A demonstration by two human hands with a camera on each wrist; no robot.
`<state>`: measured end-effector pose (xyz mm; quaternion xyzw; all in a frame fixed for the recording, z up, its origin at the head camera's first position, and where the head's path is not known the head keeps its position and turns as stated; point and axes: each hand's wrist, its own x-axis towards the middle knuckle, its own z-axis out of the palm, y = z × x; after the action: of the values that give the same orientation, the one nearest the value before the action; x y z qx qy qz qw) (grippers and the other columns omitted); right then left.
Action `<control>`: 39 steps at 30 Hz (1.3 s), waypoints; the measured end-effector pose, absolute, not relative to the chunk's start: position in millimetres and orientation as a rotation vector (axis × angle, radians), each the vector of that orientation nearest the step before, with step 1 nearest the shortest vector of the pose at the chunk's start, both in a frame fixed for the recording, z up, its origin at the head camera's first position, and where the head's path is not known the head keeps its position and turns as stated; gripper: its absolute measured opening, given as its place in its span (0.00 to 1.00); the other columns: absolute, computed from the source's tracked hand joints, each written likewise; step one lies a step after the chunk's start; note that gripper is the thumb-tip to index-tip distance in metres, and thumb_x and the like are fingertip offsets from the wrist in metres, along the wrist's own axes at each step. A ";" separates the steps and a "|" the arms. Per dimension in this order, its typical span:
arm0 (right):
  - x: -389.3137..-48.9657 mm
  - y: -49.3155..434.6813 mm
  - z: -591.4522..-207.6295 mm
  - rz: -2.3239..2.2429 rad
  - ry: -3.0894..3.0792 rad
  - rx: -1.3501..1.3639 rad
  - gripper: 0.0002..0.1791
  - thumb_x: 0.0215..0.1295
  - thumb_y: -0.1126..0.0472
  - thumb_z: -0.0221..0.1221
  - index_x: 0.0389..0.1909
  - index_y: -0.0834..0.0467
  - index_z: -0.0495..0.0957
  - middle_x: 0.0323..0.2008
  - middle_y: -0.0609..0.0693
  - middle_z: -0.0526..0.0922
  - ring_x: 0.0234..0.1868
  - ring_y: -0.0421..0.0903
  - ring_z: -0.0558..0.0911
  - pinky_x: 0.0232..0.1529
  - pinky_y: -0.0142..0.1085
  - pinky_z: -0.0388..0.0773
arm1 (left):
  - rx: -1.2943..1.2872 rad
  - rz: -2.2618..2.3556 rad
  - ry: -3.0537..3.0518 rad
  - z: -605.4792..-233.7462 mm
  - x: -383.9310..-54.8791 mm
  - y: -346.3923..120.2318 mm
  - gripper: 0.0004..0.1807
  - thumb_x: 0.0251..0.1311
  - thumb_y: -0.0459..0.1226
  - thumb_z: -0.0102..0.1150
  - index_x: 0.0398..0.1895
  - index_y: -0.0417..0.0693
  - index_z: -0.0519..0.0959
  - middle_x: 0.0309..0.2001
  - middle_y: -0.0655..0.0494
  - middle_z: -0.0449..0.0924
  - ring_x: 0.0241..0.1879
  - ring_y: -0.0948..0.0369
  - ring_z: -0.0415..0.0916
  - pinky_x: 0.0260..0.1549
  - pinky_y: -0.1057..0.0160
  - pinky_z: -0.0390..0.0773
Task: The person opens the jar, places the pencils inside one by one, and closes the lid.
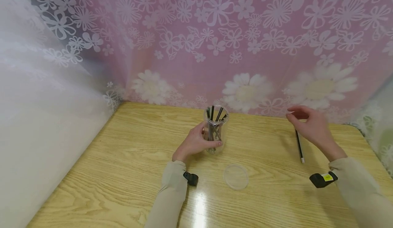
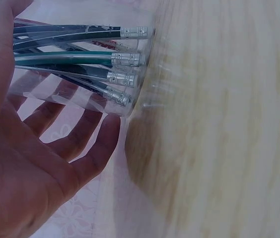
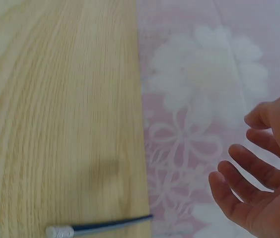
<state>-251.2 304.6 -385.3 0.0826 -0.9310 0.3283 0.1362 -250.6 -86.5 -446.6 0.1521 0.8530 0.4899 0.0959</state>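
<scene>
A clear plastic jar (image 1: 224, 136) holds several dark pencils (image 1: 212, 113), their upper ends showing at its rim. My left hand (image 1: 195, 140) grips the jar from its left side, thumb across the front. Metal-banded ends of the pencils (image 2: 125, 59) lie at the jar's base in the left wrist view, one of them green. Off to the right, my right hand (image 1: 311, 125) is raised over the table with loosely bent fingers and nothing in them. Below it lies a single dark pencil (image 1: 299, 148) with a white end, its far part hidden behind the hand.
A round clear lid (image 1: 235, 177) lies flat on the wooden table (image 1: 129, 160), nearer than the jar. Behind the table's back edge hangs a pink flowered curtain (image 1: 190, 67). Whitish sheeting (image 1: 55, 108) hangs along the left side.
</scene>
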 end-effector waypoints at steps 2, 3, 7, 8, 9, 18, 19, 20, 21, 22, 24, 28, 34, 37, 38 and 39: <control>-255.2 311.3 -388.3 0.944 -2.705 0.179 0.22 0.76 0.49 0.56 0.62 0.58 0.79 0.47 0.60 0.87 0.36 0.15 0.71 0.29 0.22 0.72 | 0.450 1.448 2.531 -446.7 -250.8 -86.4 0.42 0.53 0.57 0.76 0.71 0.71 0.68 0.50 0.57 0.82 0.47 0.59 0.81 0.48 0.51 0.81; -257.0 314.2 -389.9 0.937 -2.712 0.152 0.23 0.76 0.48 0.56 0.62 0.59 0.79 0.47 0.61 0.87 0.38 0.21 0.76 0.29 0.22 0.71 | 0.450 1.449 2.532 -446.7 -250.8 -86.3 0.42 0.53 0.57 0.76 0.71 0.71 0.68 0.50 0.57 0.82 0.47 0.60 0.81 0.48 0.51 0.81; -262.5 324.6 -397.8 0.911 -2.743 0.081 0.24 0.77 0.48 0.55 0.61 0.62 0.78 0.52 0.69 0.84 0.43 0.44 0.82 0.29 0.22 0.71 | 0.451 1.454 2.529 -446.3 -250.4 -86.2 0.41 0.53 0.56 0.76 0.70 0.70 0.68 0.50 0.57 0.82 0.47 0.59 0.81 0.47 0.52 0.81; -263.7 327.1 -400.3 0.911 -2.744 0.075 0.24 0.76 0.48 0.55 0.61 0.63 0.79 0.51 0.70 0.83 0.43 0.48 0.82 0.29 0.23 0.72 | 0.450 1.457 2.526 -446.3 -250.3 -86.3 0.41 0.53 0.56 0.76 0.70 0.70 0.69 0.51 0.57 0.82 0.47 0.59 0.81 0.47 0.52 0.81; -265.1 329.7 -402.9 0.906 -2.748 0.070 0.24 0.76 0.49 0.56 0.60 0.63 0.79 0.50 0.71 0.83 0.42 0.47 0.82 0.28 0.24 0.72 | 0.450 1.463 2.521 -446.1 -250.1 -86.3 0.40 0.53 0.55 0.76 0.70 0.70 0.69 0.51 0.56 0.82 0.47 0.59 0.81 0.48 0.52 0.81; -280.3 353.3 -424.2 0.893 -2.888 0.094 0.30 0.78 0.48 0.52 0.63 0.72 0.72 0.50 0.79 0.78 0.43 0.69 0.82 0.26 0.41 0.78 | 0.452 1.458 2.517 -444.9 -250.3 -86.4 0.39 0.53 0.56 0.76 0.68 0.70 0.70 0.50 0.57 0.81 0.47 0.59 0.80 0.46 0.53 0.81; -282.7 355.4 -426.3 0.892 -2.906 0.094 0.31 0.78 0.48 0.52 0.63 0.73 0.71 0.51 0.80 0.78 0.43 0.70 0.82 0.26 0.42 0.79 | 0.451 1.456 2.518 -444.8 -250.4 -86.5 0.39 0.53 0.56 0.76 0.68 0.70 0.70 0.50 0.57 0.81 0.47 0.59 0.80 0.46 0.53 0.80; -285.0 357.2 -428.4 0.894 -2.923 0.093 0.31 0.79 0.48 0.51 0.64 0.73 0.71 0.51 0.80 0.78 0.44 0.71 0.82 0.28 0.44 0.80 | 0.448 1.455 2.516 -444.8 -250.4 -86.5 0.38 0.53 0.56 0.76 0.68 0.70 0.70 0.50 0.57 0.81 0.47 0.59 0.80 0.46 0.53 0.80; -287.5 359.0 -430.4 0.887 -2.945 0.092 0.32 0.79 0.48 0.51 0.64 0.74 0.70 0.52 0.80 0.77 0.45 0.71 0.82 0.29 0.46 0.81 | 0.445 1.455 2.514 -444.6 -250.2 -86.4 0.38 0.53 0.56 0.76 0.67 0.69 0.70 0.50 0.57 0.81 0.46 0.59 0.80 0.46 0.53 0.80; -289.7 360.4 -432.2 0.878 -2.960 0.096 0.32 0.79 0.48 0.51 0.63 0.75 0.70 0.53 0.81 0.76 0.46 0.71 0.82 0.30 0.47 0.82 | 0.443 1.449 2.518 -444.6 -250.2 -86.5 0.39 0.53 0.56 0.76 0.68 0.69 0.70 0.50 0.57 0.81 0.46 0.59 0.80 0.46 0.53 0.80; -293.8 362.8 -435.0 0.861 -2.994 0.095 0.32 0.78 0.50 0.51 0.63 0.77 0.70 0.55 0.81 0.75 0.47 0.72 0.81 0.32 0.49 0.82 | 0.440 1.445 2.519 -444.6 -249.8 -86.3 0.39 0.53 0.57 0.76 0.68 0.69 0.70 0.50 0.57 0.80 0.46 0.59 0.79 0.46 0.52 0.80; -299.3 364.0 -438.6 0.809 -3.035 0.091 0.32 0.78 0.51 0.51 0.63 0.79 0.69 0.55 0.81 0.75 0.47 0.71 0.82 0.34 0.51 0.82 | 0.438 1.446 2.516 -445.2 -249.0 -86.3 0.41 0.53 0.57 0.76 0.70 0.70 0.68 0.51 0.58 0.80 0.47 0.59 0.80 0.49 0.51 0.80; -303.2 362.1 -440.9 0.767 -3.036 0.063 0.31 0.77 0.52 0.52 0.61 0.79 0.72 0.56 0.81 0.75 0.49 0.74 0.80 0.41 0.59 0.80 | 0.430 1.466 2.499 -445.1 -249.1 -86.5 0.42 0.53 0.56 0.76 0.71 0.70 0.67 0.50 0.57 0.81 0.47 0.60 0.81 0.49 0.51 0.81; -305.0 361.0 -442.1 0.751 -3.048 0.040 0.30 0.76 0.52 0.53 0.59 0.77 0.73 0.59 0.81 0.73 0.54 0.77 0.75 0.47 0.64 0.76 | 0.420 1.465 2.497 -445.0 -249.3 -86.4 0.43 0.53 0.57 0.76 0.72 0.69 0.67 0.50 0.57 0.81 0.47 0.60 0.81 0.50 0.51 0.80; -305.5 360.5 -442.4 0.748 -3.053 0.035 0.30 0.76 0.52 0.53 0.59 0.77 0.74 0.59 0.81 0.72 0.55 0.77 0.74 0.48 0.65 0.75 | 0.417 1.464 2.497 -444.9 -249.3 -86.4 0.44 0.52 0.57 0.76 0.72 0.69 0.67 0.50 0.57 0.81 0.47 0.59 0.81 0.50 0.51 0.80; -306.1 360.0 -442.7 0.749 -3.059 0.031 0.29 0.75 0.52 0.53 0.58 0.77 0.74 0.59 0.80 0.72 0.56 0.78 0.73 0.49 0.65 0.74 | 0.415 1.464 2.497 -444.9 -249.3 -86.3 0.44 0.52 0.57 0.76 0.72 0.69 0.67 0.50 0.57 0.81 0.47 0.59 0.81 0.50 0.51 0.80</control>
<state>-306.1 360.0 -442.7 0.0099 -0.9713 0.2377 -0.0040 -249.3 -86.3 -444.9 0.1411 0.8489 0.4976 0.1086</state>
